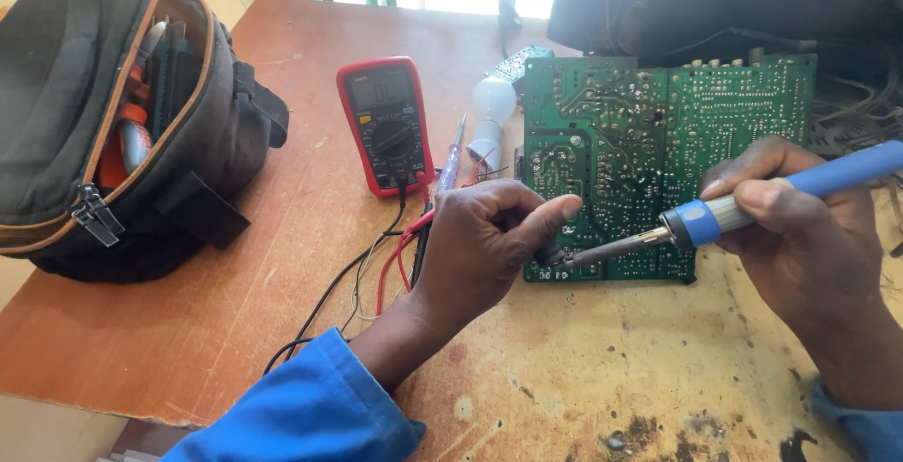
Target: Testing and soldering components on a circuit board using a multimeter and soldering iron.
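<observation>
Head view, looking down. Flat green printed circuit board [649,142], solder side up, lying on worn brown wooden desk [216,321], long axis left to right, far edge against dark housing at top right.

Right hand [800,227] closed around blue-handled soldering iron with metal shaft [715,217]. Iron's long axis slanting from upper right down to lower left; handle end off toward right edge of frame, tip pointing left and slightly down, meeting board's near-left corner.

Left hand [489,246] curled narrow, thumb extended toward same corner, fingertips pinching something small and dark just at iron's tip; what it is, cannot tell. Left hand touching or just beside board's near-left edge, so nearer to working spot; right hand set back along handle, over board's near-right part.

Both hands thus converging on one point: board's near-left corner, between them.

Left of board: red digital multimeter [386,123] with red and black leads trailing toward left wrist, white light bulb [491,109], clear-handled screwdriver [450,166]. Far left: open black tool bag with orange trim [85,114], well apart.
</observation>
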